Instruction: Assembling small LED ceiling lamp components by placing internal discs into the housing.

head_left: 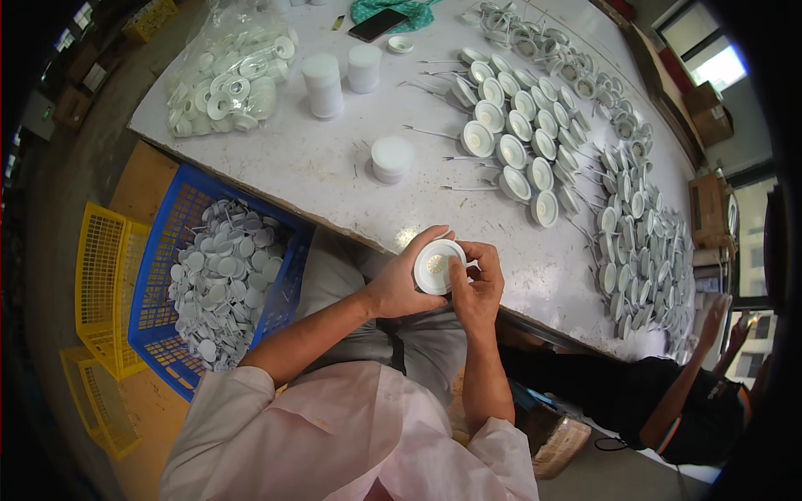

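Note:
Just off the table's near edge, both hands hold a round white LED downlight (430,281), its face with yellow LED dots turned up. My left hand (396,285) wraps the left side and underside of its rim. The thumb of my right hand (479,290) presses on the right part of the face, with the fingers bent behind the rim. The undersides of the light and some fingertips are hidden. On the table beyond, a short stack of white discs (392,159) stands closest to my hands. Rows of similar downlights (518,125) with wires lie to its right.
White table (334,184) spans the front. More downlights (626,225) crowd its right side. A clear bag of white rings (225,83), taller disc stacks (323,88) and a phone (378,25) lie far left. A blue basket (154,275) of white discs stands left; a co-worker's arm (681,401) shows right.

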Motion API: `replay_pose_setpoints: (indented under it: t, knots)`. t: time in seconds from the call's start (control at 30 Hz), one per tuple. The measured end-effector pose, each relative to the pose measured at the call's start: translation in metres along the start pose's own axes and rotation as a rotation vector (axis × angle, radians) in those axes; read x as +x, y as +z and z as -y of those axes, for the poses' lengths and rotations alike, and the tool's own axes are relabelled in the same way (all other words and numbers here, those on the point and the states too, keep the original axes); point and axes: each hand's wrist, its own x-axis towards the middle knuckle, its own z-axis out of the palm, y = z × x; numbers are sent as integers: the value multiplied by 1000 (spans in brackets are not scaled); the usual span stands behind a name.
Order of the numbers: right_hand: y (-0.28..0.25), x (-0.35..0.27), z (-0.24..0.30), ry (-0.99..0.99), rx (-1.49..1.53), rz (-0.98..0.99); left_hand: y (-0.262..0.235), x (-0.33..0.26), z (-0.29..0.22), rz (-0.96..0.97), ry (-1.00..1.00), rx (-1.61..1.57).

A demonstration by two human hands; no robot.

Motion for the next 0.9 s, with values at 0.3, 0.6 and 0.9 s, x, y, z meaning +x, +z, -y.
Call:
replay_pose_setpoints:
  t: [0.3,0.6,0.9]
  knots:
    - [7,0,3,-48,-68,-27,-5,-2,0,-15,-15,11]
    - [15,-2,1,-111,-153,-32,-14,-4,-4,16,-9,-23]
    - [21,-4,2,-142,-204,-41,-17,-2,15,-138,-41,-59]
